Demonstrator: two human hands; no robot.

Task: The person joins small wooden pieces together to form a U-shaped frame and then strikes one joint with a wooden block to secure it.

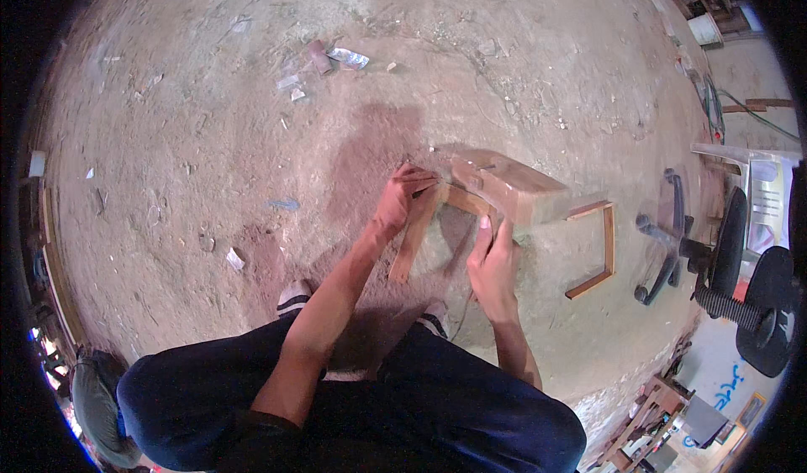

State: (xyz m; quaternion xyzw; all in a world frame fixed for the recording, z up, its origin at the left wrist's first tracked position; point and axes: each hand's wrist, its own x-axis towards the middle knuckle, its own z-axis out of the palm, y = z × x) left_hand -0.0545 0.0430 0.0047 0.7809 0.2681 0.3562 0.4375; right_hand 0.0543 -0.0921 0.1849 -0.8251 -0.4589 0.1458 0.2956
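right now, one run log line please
left hand: at corner of wooden frame | right hand: holding frame | wooden block: beside frame | second frame: on floor

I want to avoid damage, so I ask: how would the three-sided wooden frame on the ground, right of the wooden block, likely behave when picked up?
The three-sided wooden frame is probably light, as its wood looks thin. Each side should stay stiff, being straight wood, but the corners might flex, because the fourth side is open.
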